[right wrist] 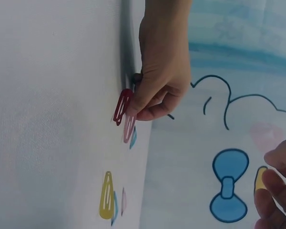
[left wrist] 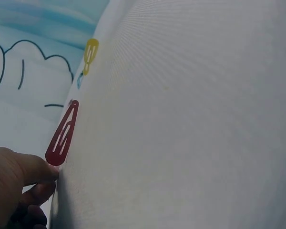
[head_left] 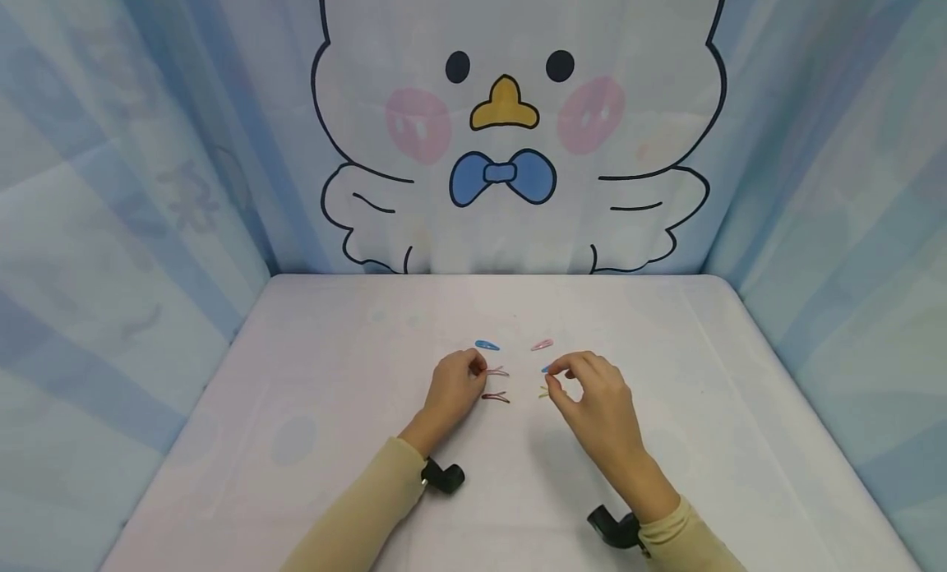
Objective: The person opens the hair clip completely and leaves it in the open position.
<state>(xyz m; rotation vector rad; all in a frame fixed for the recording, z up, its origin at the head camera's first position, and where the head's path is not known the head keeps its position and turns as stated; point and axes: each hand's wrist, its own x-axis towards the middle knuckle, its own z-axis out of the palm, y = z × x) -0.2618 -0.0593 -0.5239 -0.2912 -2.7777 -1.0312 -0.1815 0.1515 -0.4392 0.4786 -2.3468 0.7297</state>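
Note:
My left hand (head_left: 453, 385) pinches the near end of a pink snap hair clip (right wrist: 129, 129) between thumb and fingertip, close to the table. Just nearer to me lies a dark red hair clip (left wrist: 63, 136), below that hand in the head view. On the other side, my right hand (head_left: 598, 398) hovers with thumb and forefinger a little apart at a blue hair clip (head_left: 545, 369), which it partly hides. In the right wrist view its fingers are off the clips. A yellow hair clip (right wrist: 106, 196) lies nearer to me, beside the right thumb in the head view.
Farther back on the white tabletop (head_left: 333, 334) lie another blue clip (head_left: 487, 344) on the left and another pink clip (head_left: 542, 344) on the right. A printed cloth (head_left: 503, 227) with a cartoon bird hangs behind the table, with blue drapes on both sides.

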